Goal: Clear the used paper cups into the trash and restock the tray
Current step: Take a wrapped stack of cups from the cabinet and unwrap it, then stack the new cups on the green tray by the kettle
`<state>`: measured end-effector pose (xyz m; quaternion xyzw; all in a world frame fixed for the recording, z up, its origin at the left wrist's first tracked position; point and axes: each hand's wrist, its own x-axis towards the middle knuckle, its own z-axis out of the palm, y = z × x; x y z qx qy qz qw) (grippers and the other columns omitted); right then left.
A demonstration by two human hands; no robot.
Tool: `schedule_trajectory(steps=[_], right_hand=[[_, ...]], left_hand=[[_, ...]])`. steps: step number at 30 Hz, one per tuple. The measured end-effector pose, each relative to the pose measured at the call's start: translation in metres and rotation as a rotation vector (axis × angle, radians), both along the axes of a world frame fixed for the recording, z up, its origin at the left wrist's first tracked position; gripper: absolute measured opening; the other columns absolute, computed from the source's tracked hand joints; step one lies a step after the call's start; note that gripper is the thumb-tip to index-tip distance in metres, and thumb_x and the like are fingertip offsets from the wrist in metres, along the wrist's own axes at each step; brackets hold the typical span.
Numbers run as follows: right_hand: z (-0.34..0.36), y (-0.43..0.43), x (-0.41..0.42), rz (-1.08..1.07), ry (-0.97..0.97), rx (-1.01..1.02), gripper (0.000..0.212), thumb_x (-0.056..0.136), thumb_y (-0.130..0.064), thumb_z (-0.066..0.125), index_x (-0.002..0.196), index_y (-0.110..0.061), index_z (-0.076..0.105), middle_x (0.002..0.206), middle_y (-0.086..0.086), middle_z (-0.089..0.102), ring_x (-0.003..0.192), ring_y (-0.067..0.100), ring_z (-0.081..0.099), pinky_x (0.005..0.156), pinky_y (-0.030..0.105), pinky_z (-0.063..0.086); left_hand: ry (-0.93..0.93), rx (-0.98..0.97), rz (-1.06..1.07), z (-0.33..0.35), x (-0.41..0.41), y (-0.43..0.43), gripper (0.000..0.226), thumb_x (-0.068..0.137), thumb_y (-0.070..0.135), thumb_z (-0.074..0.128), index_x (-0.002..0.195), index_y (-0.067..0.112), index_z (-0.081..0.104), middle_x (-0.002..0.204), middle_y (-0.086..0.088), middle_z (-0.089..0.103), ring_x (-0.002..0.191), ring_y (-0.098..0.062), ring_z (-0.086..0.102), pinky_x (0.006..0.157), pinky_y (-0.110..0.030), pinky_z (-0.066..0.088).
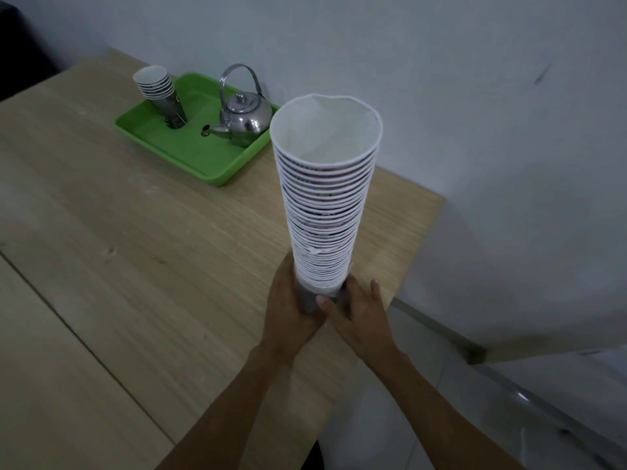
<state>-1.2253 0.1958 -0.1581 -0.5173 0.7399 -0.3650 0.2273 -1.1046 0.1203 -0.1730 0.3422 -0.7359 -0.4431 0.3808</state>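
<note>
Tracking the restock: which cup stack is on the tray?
The short stack on the green tray; the tall stack is gripped by the left hand and right hand.

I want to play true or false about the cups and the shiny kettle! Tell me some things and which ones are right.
1. The left hand and the right hand both grip the bottom of the tall cup stack. True.
2. The tray is red. False: it is green.
3. The kettle stands in the tray. True.
4. The short cup stack sits outside the tray. False: it stands in the tray, to the left of the kettle.
5. The tall cup stack is held upside down. False: its open mouth faces up.
</note>
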Motion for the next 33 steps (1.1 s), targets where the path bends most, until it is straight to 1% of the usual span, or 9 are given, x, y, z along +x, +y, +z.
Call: schedule_trajectory(steps=[2,5,8,10,13,22,25,28,33], right_hand=[[-0.008,-0.003,0.001,0.004,0.119,0.039,0.094,0.077,-0.082,0.017,0.132,-0.011,0.043,0.130,-0.002,0.057,0.125,0.013,0.049,0.116,0.035,-0.012],[-0.018,-0.010,0.008,0.024,0.246,0.075,0.105,0.076,-0.082,0.001,0.141,-0.008,0.036,0.145,0.004,0.044,0.139,0.016,0.034,0.114,0.038,-0.019],[-0.022,-0.021,0.018,0.061,0.286,0.099,0.108,0.075,-0.082,-0.003,0.140,-0.005,0.037,0.143,0.008,0.047,0.136,0.017,0.040,0.115,0.040,-0.017],[-0.024,-0.028,0.024,0.092,0.286,0.105,0.106,0.076,-0.081,-0.001,0.137,-0.003,0.040,0.138,0.009,0.052,0.133,0.019,0.044,0.116,0.042,-0.014],[-0.025,-0.038,0.033,0.105,0.284,0.093,0.101,0.080,-0.078,0.003,0.135,-0.002,0.042,0.137,0.011,0.052,0.131,0.022,0.046,0.117,0.045,-0.010],[-0.030,-0.044,0.041,0.180,0.429,0.137,0.099,0.080,-0.072,-0.004,0.147,-0.005,0.023,0.152,0.008,0.034,0.145,0.018,0.020,0.117,0.046,-0.011],[-0.021,-0.046,0.036,0.227,0.218,0.178,0.099,0.078,-0.077,0.020,0.146,-0.005,0.023,0.153,0.009,0.031,0.144,0.019,0.022,0.117,0.039,-0.007],[-0.006,-0.049,0.026,0.247,-0.023,0.167,0.080,0.080,-0.055,0.059,0.139,-0.007,0.033,0.142,0.006,0.045,0.134,0.022,0.040,0.119,0.042,0.008],[0.033,-0.038,0.015,0.219,-0.196,0.181,0.083,0.081,-0.030,0.070,0.147,-0.015,0.022,0.144,0.002,0.046,0.131,0.018,0.045,0.112,0.045,0.030]], left_hand=[[0.022,0.089,-0.029,-0.001,0.000,0.001,0.077,0.072,0.002,0.079,0.138,0.006,0.039,0.136,-0.006,0.054,0.125,-0.020,0.054,0.100,-0.038,0.046],[-0.007,0.062,0.004,-0.002,0.004,0.001,0.060,0.075,0.000,0.074,0.129,0.009,0.051,0.124,-0.003,0.063,0.115,-0.016,0.061,0.093,-0.043,0.051],[-0.074,-0.007,0.041,-0.003,0.017,-0.004,0.036,0.079,0.021,0.068,0.113,0.010,0.064,0.106,-0.003,0.070,0.100,-0.018,0.067,0.078,-0.044,0.054],[-0.256,-0.103,0.124,-0.011,0.030,-0.012,0.038,0.082,0.036,0.061,0.108,0.008,0.065,0.100,-0.007,0.069,0.094,-0.024,0.066,0.075,-0.044,0.051],[-0.498,-0.238,0.227,-0.022,0.044,-0.019,0.055,0.081,0.047,0.054,0.111,0.002,0.064,0.110,-0.014,0.066,0.106,-0.034,0.059,0.088,-0.047,0.045],[-0.769,-0.298,0.222,-0.016,0.053,-0.022,0.069,0.084,0.050,0.038,0.135,0.005,0.051,0.137,-0.014,0.054,0.131,-0.033,0.044,0.109,-0.050,0.030],[-0.788,-0.318,0.163,-0.013,0.056,-0.020,0.074,0.083,0.051,0.035,0.138,0.003,0.046,0.141,-0.017,0.048,0.133,-0.036,0.041,0.109,-0.051,0.029],[-0.760,-0.167,0.113,-0.004,0.058,-0.023,0.100,0.070,0.069,0.037,0.146,0.004,0.032,0.151,-0.015,0.034,0.142,-0.035,0.027,0.115,-0.051,0.020],[-0.257,0.133,0.136,0.030,0.068,-0.018,0.114,0.062,0.065,0.072,0.151,0.014,0.020,0.153,-0.002,0.033,0.140,-0.018,0.034,0.110,-0.050,0.036]])
